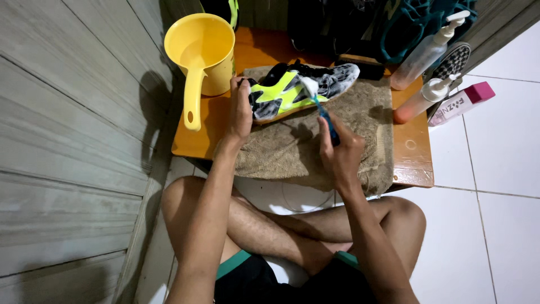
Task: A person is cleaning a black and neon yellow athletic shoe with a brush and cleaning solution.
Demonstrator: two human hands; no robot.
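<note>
Sneaker black, neon-yellow, foamy (on towel); left hand grips heel, right hand clutches toothbrush.

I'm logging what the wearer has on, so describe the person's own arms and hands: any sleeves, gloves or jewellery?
Both arms are bare, with no sleeves. The left hand and right hand wear no gloves; no rings, watch or bands are visible on the fingers or wrists.

Low orange table on white tiled floor; on top, brown towel, yellow dipper, two pump bottles, black brush.
</note>
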